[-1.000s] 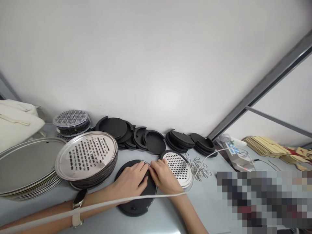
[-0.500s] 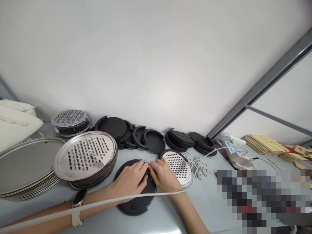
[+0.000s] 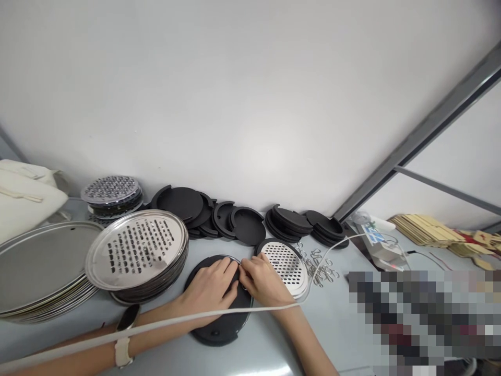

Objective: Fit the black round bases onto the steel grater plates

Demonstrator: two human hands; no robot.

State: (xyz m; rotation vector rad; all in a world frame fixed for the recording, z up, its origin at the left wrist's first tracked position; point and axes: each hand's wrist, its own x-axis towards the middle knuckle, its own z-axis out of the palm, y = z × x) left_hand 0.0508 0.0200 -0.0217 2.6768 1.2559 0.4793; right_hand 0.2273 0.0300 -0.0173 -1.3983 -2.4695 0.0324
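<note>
A black round disc with a glossy rim lies flat on the grey table in front of me. My left hand rests across it, its fingers curled together over the far edge and its thumb bent inward. At that same edge my right hand has its fingers pressed together, touching the left fingertips. Whatever sits between the right fingers is hidden. Just right of the right hand is a white perforated round plate in a black holder. Small metal clips and rings are scattered beyond it.
Stacked round metal grater plates and large silver trays stand at left. Black holders line the wall. A white cable crosses above my forearms. A white box and wooden pieces are at right.
Both hands stay at the far edge of the black disc, with only slight finger movement. The other things keep their places, apart from a small shift of the view.
</note>
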